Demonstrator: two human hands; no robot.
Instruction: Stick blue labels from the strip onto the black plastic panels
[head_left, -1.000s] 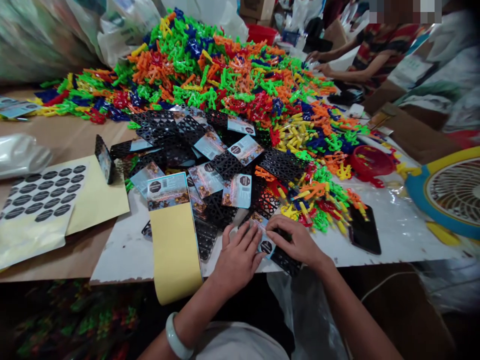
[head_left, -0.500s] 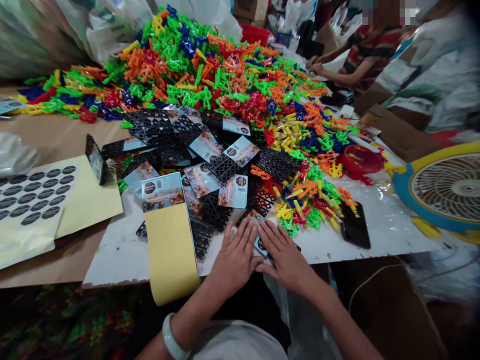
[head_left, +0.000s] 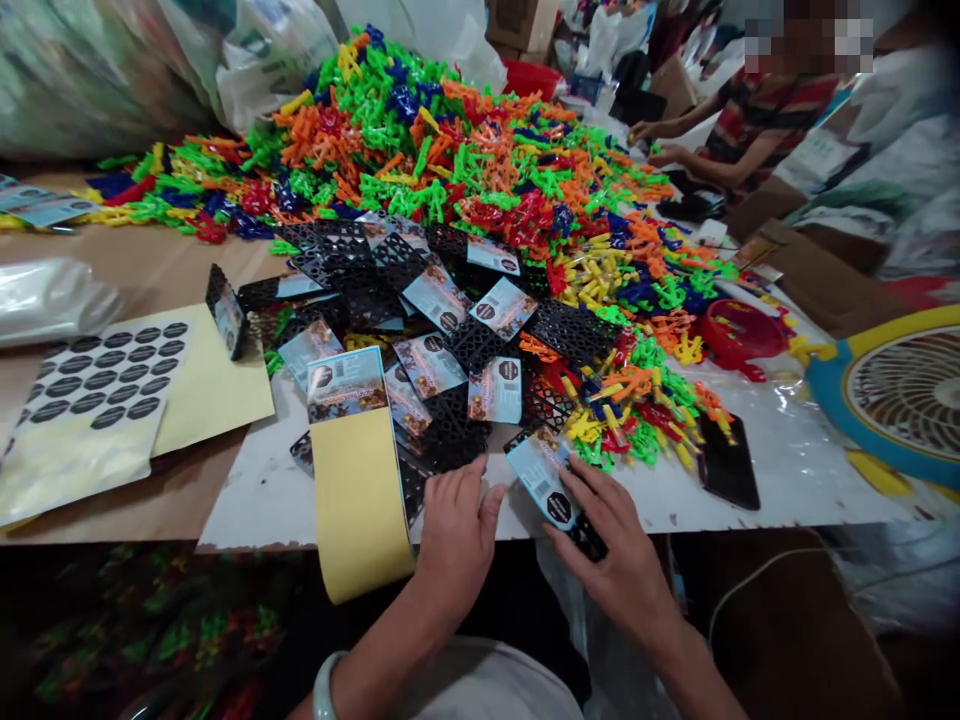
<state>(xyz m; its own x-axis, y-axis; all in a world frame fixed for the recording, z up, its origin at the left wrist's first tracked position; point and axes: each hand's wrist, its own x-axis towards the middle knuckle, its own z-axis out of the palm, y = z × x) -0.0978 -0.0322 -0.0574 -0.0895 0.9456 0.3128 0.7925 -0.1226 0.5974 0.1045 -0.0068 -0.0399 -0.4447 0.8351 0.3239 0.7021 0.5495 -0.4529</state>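
Observation:
My right hand (head_left: pixel 619 535) grips the right side of a black plastic lattice panel that bears a printed label (head_left: pixel 541 472) with a dark octagonal mark. Its thumb is at the near edge and its fingers lie on the label's far side. My left hand (head_left: pixel 454 520) is apart from that panel, thumb spread away from the fingers, with nothing visible in it. Beside it lies a strip of labels with yellow backing (head_left: pixel 358 490), which curls over the table's front edge. Just beyond are several black lattice panels (head_left: pixel 454 425), many with labels on them.
A heap of colourful plastic toy figures (head_left: pixel 450 150) covers the back of the table. At left lie sheets of black octagonal stickers (head_left: pixel 105 375) and clear plastic bags (head_left: pixel 52 300). To the right are a phone (head_left: pixel 727 460), a red bowl (head_left: pixel 742 335), a fan (head_left: pixel 900 390) and a co-worker (head_left: pixel 765 120).
My hands, earlier flat together over the labelled panel, have come apart. The left has moved left off it; the right now holds the panel by its side, and its label shows.

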